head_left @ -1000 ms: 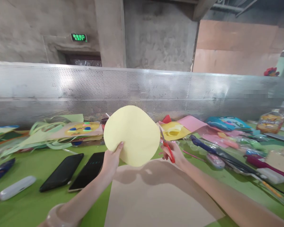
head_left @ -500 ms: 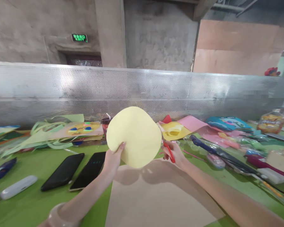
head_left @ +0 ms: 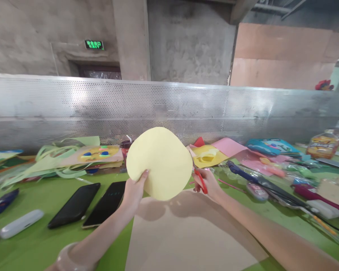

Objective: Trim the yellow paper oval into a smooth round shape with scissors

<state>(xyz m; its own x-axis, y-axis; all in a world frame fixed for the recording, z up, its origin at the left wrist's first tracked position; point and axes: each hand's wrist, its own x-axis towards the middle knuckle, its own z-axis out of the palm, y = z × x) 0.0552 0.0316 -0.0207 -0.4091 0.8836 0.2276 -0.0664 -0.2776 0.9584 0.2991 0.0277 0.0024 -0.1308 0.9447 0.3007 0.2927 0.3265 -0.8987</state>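
A pale yellow, roughly round sheet of paper [head_left: 161,162] is held up in front of me. My left hand [head_left: 135,192] pinches its lower left edge, thumb on the near face, the other fingers hidden behind. At the paper's right edge, my right hand [head_left: 207,184] is closed on red-handled scissors [head_left: 202,181]. Their blades are mostly hidden by the paper's edge, so I cannot tell whether they are on the paper. Below both hands a large beige sheet [head_left: 183,233] lies on the green table [head_left: 31,195], with shadows across it.
Two black phones [head_left: 75,205] and a white oblong case [head_left: 21,224] lie at the left. Paper strips and a decorated face sheet [head_left: 98,153] are behind them. On the right are a dark blue stick-like tool [head_left: 243,175], a bottle [head_left: 324,144] and pink paper [head_left: 231,148]. A perforated metal panel [head_left: 115,109] stands behind.
Almost nothing differs. The red scissor handles have turned very slightly in my right hand; the yellow paper and my left hand keep their place.
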